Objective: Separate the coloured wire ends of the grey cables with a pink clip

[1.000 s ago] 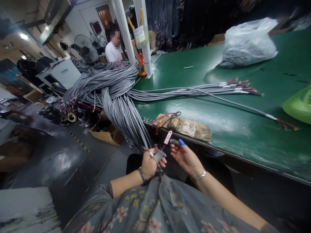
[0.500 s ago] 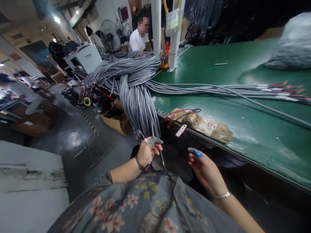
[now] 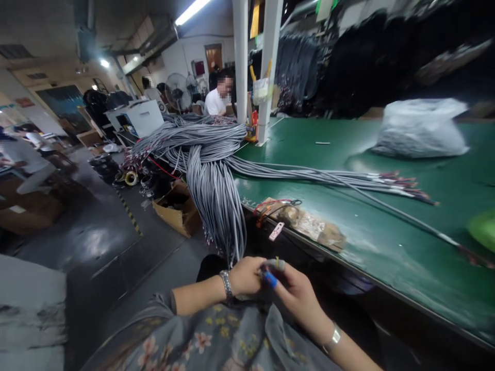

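Note:
My left hand [image 3: 247, 275] is closed at my lap, at the lower end of the hanging grey cables [image 3: 218, 206]. It grips a cable end, mostly hidden by the fingers. Touching it from the right is my right hand [image 3: 296, 291], thumb and index finger bent together in a pinch at the left fingertips. Blue tape [image 3: 269, 280] wraps the right thumb, and a grey covering [image 3: 275, 264] is on the index finger. What lies in the pinch is too small and dark to make out.
The green table [image 3: 294, 149] runs along my right, bearing a row of cables with stripped ends [image 3: 390, 180], a taped cardboard piece [image 3: 313, 226] and a white plastic bag [image 3: 421, 129]. An open carton [image 3: 178, 208] stands on the floor. Behind a white post [image 3: 266, 72] sits a person [image 3: 216, 100].
My right hand has moved left to meet my left hand; they were apart before. The left hand has turned over, hiding the coloured wires below it. The camera view has tilted up.

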A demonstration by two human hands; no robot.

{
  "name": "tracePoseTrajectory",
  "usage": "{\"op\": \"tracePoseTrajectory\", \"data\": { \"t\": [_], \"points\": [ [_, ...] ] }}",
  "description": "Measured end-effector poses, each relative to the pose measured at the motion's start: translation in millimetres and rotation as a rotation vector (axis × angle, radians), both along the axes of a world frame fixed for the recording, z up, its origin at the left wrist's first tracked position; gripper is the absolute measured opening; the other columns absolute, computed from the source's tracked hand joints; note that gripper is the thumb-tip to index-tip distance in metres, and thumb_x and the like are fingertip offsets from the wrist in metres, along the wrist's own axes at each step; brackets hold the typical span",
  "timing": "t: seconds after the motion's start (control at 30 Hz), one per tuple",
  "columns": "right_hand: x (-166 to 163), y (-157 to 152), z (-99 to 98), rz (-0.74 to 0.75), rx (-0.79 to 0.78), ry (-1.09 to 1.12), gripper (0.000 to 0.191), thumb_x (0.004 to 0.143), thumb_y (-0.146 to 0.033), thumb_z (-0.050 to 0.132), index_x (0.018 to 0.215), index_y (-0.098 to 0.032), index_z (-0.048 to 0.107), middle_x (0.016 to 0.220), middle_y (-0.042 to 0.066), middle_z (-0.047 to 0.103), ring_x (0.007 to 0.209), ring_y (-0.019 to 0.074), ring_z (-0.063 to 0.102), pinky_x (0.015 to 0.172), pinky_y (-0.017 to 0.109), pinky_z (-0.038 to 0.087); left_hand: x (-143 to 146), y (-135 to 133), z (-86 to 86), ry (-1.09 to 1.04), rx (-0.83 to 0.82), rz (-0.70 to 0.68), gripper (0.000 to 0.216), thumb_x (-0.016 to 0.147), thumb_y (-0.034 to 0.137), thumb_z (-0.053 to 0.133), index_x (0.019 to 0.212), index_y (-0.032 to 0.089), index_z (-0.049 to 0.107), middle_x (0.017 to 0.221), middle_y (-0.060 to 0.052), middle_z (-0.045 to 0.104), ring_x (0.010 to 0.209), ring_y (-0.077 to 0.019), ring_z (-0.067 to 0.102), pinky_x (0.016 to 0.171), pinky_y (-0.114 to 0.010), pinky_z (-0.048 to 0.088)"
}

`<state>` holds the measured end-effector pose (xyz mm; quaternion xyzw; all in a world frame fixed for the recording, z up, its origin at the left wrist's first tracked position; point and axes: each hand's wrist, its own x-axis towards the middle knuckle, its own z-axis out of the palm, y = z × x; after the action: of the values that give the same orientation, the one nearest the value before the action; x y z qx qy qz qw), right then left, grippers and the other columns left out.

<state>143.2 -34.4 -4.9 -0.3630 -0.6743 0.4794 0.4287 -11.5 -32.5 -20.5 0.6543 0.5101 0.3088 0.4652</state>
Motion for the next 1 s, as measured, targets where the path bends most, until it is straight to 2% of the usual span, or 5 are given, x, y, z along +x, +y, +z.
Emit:
{"op": "tracePoseTrajectory", "data": {
  "t": [0.1,0.3,0.5,0.67,1.0],
  "points": [
    [-0.2,6.1,-1.9,-0.053,-0.009,0.008,0.012,0.075,-0.034,0.064,0.072,-0.023,0.069,0.069,0.005,0.069,0.063,0.0199,0.06,0.061,0.032,0.048,-0.1,0.7,-0.4,0.035,0.025,-0.052,0.008,0.07,0.025,0.065,0.072,0.018,0.066,0.063,0.0,0.062,0.064,-0.0161,0.055,0.058,-0.023,0.042],
    [1.8,17.1,-5.3,-0.07,-0.312,0.171,0.019,0.064,-0.038,0.072,0.063,-0.021,0.064,0.061,0.001,0.063,0.058,0.0164,0.055,0.058,0.029,0.046,-4.6,-1.2,5.1,-0.085,0.034,-0.086,0.031,0.079,0.045,0.06,0.069,0.015,0.062,0.062,0.0,0.058,0.058,-0.0119,0.051,0.056,-0.021,0.041],
    [-2.9,18.5,-4.2,-0.077,-0.481,0.278,0.023,0.063,-0.039,0.073,0.061,-0.019,0.062,0.053,-0.003,0.055,0.05,0.0116,0.045,0.052,0.026,0.038,-0.1,1.2,4.9,-0.247,-0.303,-0.045,0.052,0.069,0.068,0.06,0.074,0.015,0.059,0.056,-0.001,0.06,0.044,-0.0105,0.054,0.043,-0.02,0.04],
    [-2.5,19.5,-8.8,-0.116,-0.449,0.3,0.024,0.06,-0.041,0.076,0.064,-0.02,0.066,0.061,0.0,0.061,0.058,0.0141,0.049,0.058,0.028,0.041,1.3,1.6,6.2,-0.352,-0.383,0.102,0.058,0.058,0.069,0.068,0.08,0.017,0.053,0.052,0.002,0.059,0.036,-0.0096,0.052,0.036,-0.018,0.036],
    [-7.6,18.8,-15.7,-0.096,-0.552,0.307,0.019,0.061,-0.036,0.073,0.061,-0.02,0.065,0.054,-0.002,0.055,0.051,0.0118,0.042,0.052,0.026,0.036,-8.7,7.6,17.4,-0.281,-0.33,-0.087,0.044,0.063,0.058,0.072,0.061,0.016,0.058,0.051,-0.002,0.062,0.043,-0.011,0.056,0.044,-0.021,0.043]
  ]
}}
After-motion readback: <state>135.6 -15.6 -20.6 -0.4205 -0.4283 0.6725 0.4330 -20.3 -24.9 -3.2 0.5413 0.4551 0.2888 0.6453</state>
